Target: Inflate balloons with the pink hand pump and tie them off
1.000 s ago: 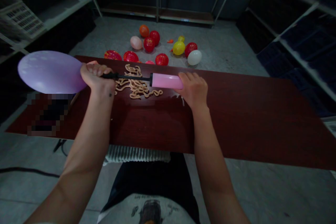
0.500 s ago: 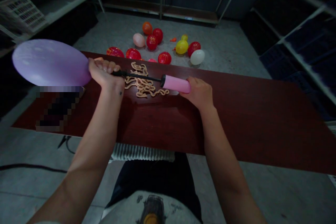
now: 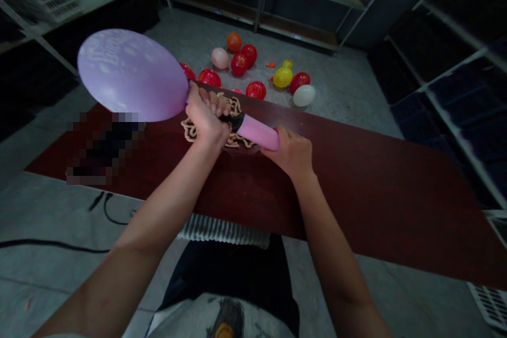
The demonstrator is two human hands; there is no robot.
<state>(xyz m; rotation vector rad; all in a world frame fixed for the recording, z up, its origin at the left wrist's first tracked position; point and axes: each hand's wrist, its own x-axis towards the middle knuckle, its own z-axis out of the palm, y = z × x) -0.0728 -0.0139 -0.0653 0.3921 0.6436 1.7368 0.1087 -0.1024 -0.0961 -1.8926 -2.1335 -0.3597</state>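
Note:
A large inflated purple balloon (image 3: 132, 74) points up and to the left from my left hand (image 3: 208, 116). That hand is closed around the balloon's neck and the black end of a hand pump; the nozzle is hidden under the fingers. My right hand (image 3: 291, 150) grips the far end of the pump's pink barrel (image 3: 257, 131). Barrel and black end sit close together, with hardly any rod showing. Beneath the pump, a tangle of beige wavy strands (image 3: 189, 131) lies on the dark red table (image 3: 380, 185), partly covered by my left hand.
Red, yellow, orange, pale pink and white balloons (image 3: 304, 95) lie on the floor beyond the table. A pixelated dark object (image 3: 109, 150) rests on its left part. Shelves (image 3: 301, 29) line the back and sides. A black cable (image 3: 51, 244) crosses the floor at left.
My hands have come together, pushing the pump's rod into the barrel. The balloon and left hand moved right. The view has shifted a little.

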